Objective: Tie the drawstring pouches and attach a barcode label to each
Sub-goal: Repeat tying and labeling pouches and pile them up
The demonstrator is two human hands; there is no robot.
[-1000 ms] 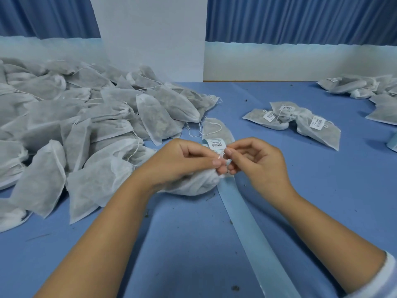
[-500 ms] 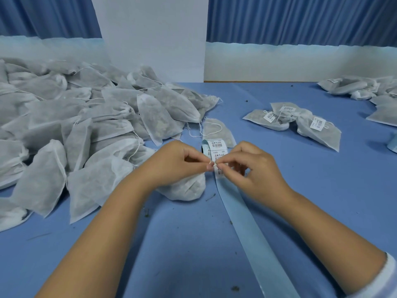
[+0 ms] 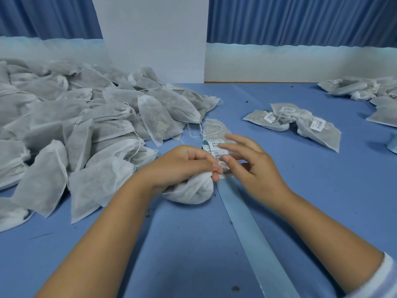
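Blue bench (image 3: 322, 201) carried everything. At left, big heap of pouches (image 3: 64, 130): soft white non-woven fabric, flat and lumpy, strings loose, no labels seen, so bulk of job judged left. At right, few labelled pouches (image 3: 318, 132), done. Glossy pale backing strip (image 3: 245, 229) ran down middle. Beside strip, current pouch (image 3: 191, 191) lay with neck bunched in clenched left hand (image 3: 182, 164). Right hand (image 3: 255, 168) was blurred, fingers spread, thumb at small barcode label (image 3: 223, 168) by neck.

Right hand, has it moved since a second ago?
Yes. The right hand has opened from its pinch beside the left hand, which grips the pouch; its fingers stretch farther away, over the barcode labels at the far end of the strip.
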